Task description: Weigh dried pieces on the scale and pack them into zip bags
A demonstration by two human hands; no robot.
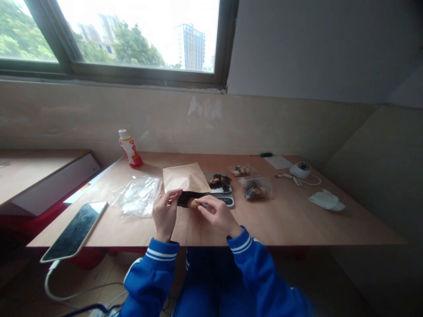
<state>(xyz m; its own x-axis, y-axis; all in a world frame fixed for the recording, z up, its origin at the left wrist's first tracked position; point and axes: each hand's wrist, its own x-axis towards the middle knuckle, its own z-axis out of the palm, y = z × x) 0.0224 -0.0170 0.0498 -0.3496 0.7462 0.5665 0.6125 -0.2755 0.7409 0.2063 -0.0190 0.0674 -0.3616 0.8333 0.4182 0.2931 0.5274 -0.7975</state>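
Observation:
My left hand is closed on the near edge of a brown kraft paper bag, whose dark mouth faces me. My right hand pinches a small tan-brown dried piece at that mouth; its exact kind is unclear. Behind the bag and partly covered by it stands a kitchen scale. Dark brown dried pieces lie heaped on its plate. To the right of the scale are two clear zip bags, a smaller one and a larger one, both with dried pieces inside.
Left of the paper bag lie crumpled clear plastic bags. A phone with a cable overhangs the near left edge. A red-and-white bottle stands behind. Toward the right are a white camera, paper and a crumpled white tissue.

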